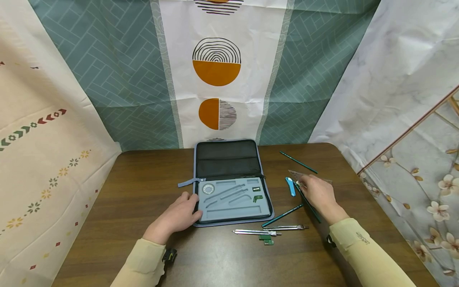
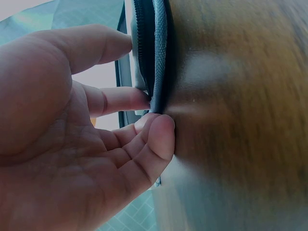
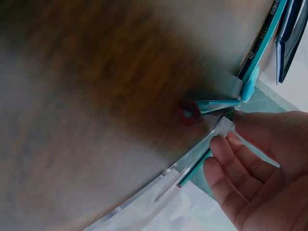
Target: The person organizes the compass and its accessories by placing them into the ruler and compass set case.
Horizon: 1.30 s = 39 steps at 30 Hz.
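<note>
A zippered drawing-instrument case [image 1: 228,158] lies unfolded, its grey moulded tray [image 1: 234,206] holding a round white dial-like piece [image 1: 208,189], a small sharpener [image 1: 256,189] and a green piece [image 1: 257,198]. My left hand [image 1: 178,214] rests at the case's left edge, thumb and forefinger touching its rim [image 2: 160,53]. To the right, my right hand [image 1: 319,194] pinches a small white block [image 3: 224,126], possibly an eraser; the fingers partly hide it. Beneath that hand lie a dark green pencil [image 1: 312,209] and a clear set square [image 1: 297,174]. A blue cutter-like tool [image 1: 291,186] is beside them.
Another pencil [image 1: 299,162] lies at the back right, and one more pencil [image 1: 282,215] by the case's front right corner. Two silver compass-like instruments [image 1: 251,232] and small green pieces [image 1: 267,240] lie before the case. Curtains stand behind the brown table [image 1: 143,175].
</note>
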Tool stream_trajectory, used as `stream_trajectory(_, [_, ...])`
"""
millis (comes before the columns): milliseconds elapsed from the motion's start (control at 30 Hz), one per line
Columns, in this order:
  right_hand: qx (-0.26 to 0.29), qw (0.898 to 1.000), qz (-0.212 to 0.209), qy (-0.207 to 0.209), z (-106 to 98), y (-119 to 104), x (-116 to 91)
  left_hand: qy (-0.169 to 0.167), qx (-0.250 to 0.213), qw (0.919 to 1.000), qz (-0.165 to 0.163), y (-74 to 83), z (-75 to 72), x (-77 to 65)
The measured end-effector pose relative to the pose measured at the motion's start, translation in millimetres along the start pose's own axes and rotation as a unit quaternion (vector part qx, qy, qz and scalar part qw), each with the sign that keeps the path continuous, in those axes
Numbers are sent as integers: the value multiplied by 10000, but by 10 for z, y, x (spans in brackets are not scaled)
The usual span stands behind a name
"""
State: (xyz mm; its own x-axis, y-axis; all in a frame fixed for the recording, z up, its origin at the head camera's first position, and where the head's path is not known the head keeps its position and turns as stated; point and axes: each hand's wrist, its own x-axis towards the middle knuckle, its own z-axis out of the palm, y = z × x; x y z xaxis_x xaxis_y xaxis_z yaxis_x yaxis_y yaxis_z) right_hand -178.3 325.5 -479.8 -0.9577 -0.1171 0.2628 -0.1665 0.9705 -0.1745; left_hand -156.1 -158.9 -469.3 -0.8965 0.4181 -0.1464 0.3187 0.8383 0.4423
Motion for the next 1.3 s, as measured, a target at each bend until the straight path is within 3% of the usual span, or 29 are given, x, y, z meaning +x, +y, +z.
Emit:
stream_trajectory(267, [-14,9998,34,188,-38,-43,20,-31,28,10000,3,-3,-6,-6])
stream_trajectory(600, [82,9989,-199,405,-101,-255,72,-25,48,10000,-20,-2,-3,-4])
stream_trajectory(1300, [468,9914,-1178,331,-30,-646,274,-59,71,9999,-70,-2,0,7])
